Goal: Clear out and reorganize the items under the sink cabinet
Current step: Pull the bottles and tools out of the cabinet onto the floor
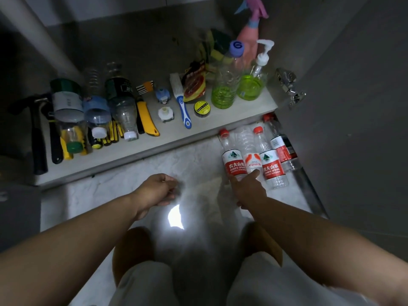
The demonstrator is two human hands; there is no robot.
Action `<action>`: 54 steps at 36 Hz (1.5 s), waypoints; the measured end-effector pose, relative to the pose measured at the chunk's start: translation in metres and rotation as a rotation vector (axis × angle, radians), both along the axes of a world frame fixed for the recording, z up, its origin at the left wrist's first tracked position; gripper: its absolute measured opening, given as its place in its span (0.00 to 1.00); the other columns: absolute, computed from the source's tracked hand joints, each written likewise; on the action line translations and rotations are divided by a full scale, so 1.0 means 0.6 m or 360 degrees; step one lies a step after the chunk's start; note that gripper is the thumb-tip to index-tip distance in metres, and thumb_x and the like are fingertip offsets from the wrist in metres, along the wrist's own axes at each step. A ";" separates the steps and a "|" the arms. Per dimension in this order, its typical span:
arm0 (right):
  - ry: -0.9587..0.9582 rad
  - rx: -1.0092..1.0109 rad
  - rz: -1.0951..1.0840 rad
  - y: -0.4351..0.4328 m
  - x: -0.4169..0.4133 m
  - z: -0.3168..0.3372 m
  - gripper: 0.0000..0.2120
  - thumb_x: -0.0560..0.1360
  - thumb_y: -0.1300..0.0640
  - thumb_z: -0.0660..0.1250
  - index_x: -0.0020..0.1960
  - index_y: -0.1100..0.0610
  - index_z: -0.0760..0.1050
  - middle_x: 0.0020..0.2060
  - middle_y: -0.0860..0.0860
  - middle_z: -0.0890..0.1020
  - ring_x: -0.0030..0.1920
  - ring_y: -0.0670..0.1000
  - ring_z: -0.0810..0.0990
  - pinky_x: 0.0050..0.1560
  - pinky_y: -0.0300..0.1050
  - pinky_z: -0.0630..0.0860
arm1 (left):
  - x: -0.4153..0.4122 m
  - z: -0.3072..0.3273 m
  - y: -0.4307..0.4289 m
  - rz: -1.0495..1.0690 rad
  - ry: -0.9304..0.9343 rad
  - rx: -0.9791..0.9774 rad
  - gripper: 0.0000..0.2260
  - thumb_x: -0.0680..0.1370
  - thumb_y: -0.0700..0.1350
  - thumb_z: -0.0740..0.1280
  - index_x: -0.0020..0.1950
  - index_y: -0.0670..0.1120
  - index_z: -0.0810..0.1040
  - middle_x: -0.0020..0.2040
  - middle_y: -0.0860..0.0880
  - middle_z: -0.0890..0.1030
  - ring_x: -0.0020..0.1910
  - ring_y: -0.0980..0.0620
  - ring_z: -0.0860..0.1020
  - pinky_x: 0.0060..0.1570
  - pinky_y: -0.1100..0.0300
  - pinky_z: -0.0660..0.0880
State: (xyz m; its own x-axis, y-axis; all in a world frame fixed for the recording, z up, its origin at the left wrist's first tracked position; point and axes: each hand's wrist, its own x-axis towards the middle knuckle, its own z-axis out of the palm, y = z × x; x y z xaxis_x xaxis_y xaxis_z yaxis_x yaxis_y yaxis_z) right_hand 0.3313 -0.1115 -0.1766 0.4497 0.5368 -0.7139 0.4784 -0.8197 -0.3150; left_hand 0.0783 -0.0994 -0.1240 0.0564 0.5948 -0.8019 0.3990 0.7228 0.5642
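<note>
Where the cabinet floor [167, 138] begins at far left, a black hammer [39, 138] and a black-handled tool [53, 140] lie side by side, handles toward the viewer. Next come three plastic bottles on their sides, caps toward the viewer: one green-capped [71, 133], one with a blue label and white cap [97, 120], and one clear with a white cap [126, 118], with a dark green bottle [118, 86] behind them. Further right lie a yellow-handled knife [146, 120], a small blue fitting [162, 95], a white fitting [165, 114], a blue-and-white brush [182, 104], a red-and-yellow packet [195, 86] and a yellow-and-black tape roll [201, 108]. Upright beyond these stand a lilac-capped bottle [226, 85] and a pump bottle [254, 83], both holding green liquid, with a pink spray bottle [250, 40] behind. Below, on the pale marble floor [123, 186], the left hand [159, 191] hovers loosely curled, holding nothing. At right, four clear water bottles [270, 164] lie in a row against the cabinet base, red caps pointing away on three of them, their labels red and white. The right hand [247, 186] rests on the near ends of the two leftmost, one digit stretched onto the second; whether it grasps either cannot be told.
</note>
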 end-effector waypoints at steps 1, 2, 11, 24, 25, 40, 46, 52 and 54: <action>0.0008 -0.0007 -0.0033 0.000 0.000 0.004 0.45 0.75 0.33 0.63 0.78 0.47 0.39 0.65 0.57 0.74 0.56 0.61 0.82 0.52 0.57 0.83 | -0.002 0.001 0.001 -0.0001 0.0004 0.0019 0.09 0.83 0.45 0.63 0.60 0.44 0.79 0.56 0.42 0.85 0.56 0.44 0.83 0.48 0.55 0.81; 0.0013 -0.0016 -0.0061 0.001 0.000 0.008 0.45 0.75 0.34 0.64 0.77 0.46 0.38 0.65 0.57 0.74 0.55 0.61 0.82 0.50 0.57 0.83 | -0.004 0.002 0.001 0.0004 0.0010 0.0037 0.09 0.83 0.44 0.63 0.60 0.44 0.79 0.55 0.41 0.85 0.56 0.42 0.83 0.49 0.53 0.81; 0.0086 -0.0145 -0.0127 0.019 0.011 0.041 0.42 0.77 0.40 0.66 0.78 0.43 0.41 0.57 0.59 0.72 0.43 0.62 0.83 0.28 0.48 0.80 | -0.035 0.042 0.009 0.0033 0.0160 0.0321 0.08 0.83 0.44 0.62 0.56 0.44 0.80 0.53 0.41 0.82 0.49 0.44 0.80 0.49 0.49 0.79; 0.0046 0.0047 0.0477 0.080 -0.010 0.127 0.26 0.80 0.57 0.67 0.71 0.55 0.55 0.57 0.64 0.77 0.44 0.62 0.83 0.35 0.55 0.83 | -0.119 0.080 0.054 0.0258 0.0277 0.0854 0.06 0.82 0.38 0.63 0.54 0.45 0.79 0.47 0.49 0.80 0.49 0.48 0.78 0.51 0.55 0.76; 0.0039 0.0093 0.0648 0.088 -0.017 0.135 0.23 0.79 0.57 0.67 0.67 0.57 0.58 0.56 0.63 0.77 0.45 0.61 0.83 0.38 0.55 0.83 | -0.124 0.078 0.056 0.0262 0.0305 0.0888 0.06 0.81 0.38 0.64 0.53 0.45 0.79 0.48 0.49 0.81 0.50 0.49 0.79 0.50 0.58 0.75; 0.0123 0.0697 0.1651 0.238 -0.274 0.185 0.21 0.74 0.52 0.70 0.63 0.54 0.67 0.59 0.57 0.73 0.52 0.55 0.75 0.50 0.44 0.71 | -0.211 0.094 0.146 0.0011 0.1344 0.1095 0.26 0.77 0.55 0.69 0.70 0.48 0.66 0.67 0.42 0.70 0.61 0.39 0.75 0.55 0.47 0.75; 0.0208 0.0932 0.1181 0.294 -0.382 0.167 0.34 0.73 0.48 0.71 0.72 0.59 0.62 0.69 0.61 0.69 0.67 0.61 0.72 0.65 0.55 0.73 | -0.215 0.086 0.207 -0.0179 0.1817 0.1162 0.27 0.76 0.62 0.64 0.71 0.50 0.68 0.65 0.42 0.74 0.64 0.40 0.72 0.58 0.48 0.69; 0.0010 0.0752 0.1030 0.329 -0.431 0.145 0.36 0.74 0.45 0.69 0.74 0.59 0.58 0.71 0.61 0.66 0.70 0.61 0.70 0.65 0.53 0.71 | -0.198 0.072 0.244 -0.0606 0.2010 0.1101 0.29 0.78 0.62 0.56 0.76 0.48 0.62 0.68 0.42 0.74 0.67 0.40 0.69 0.61 0.45 0.64; 0.0005 0.0750 0.0949 0.331 -0.433 0.139 0.34 0.75 0.46 0.69 0.73 0.60 0.60 0.70 0.60 0.69 0.69 0.61 0.72 0.65 0.53 0.72 | -0.197 0.070 0.248 -0.0658 0.2029 0.1063 0.31 0.79 0.63 0.54 0.77 0.49 0.60 0.69 0.41 0.73 0.67 0.40 0.69 0.62 0.46 0.63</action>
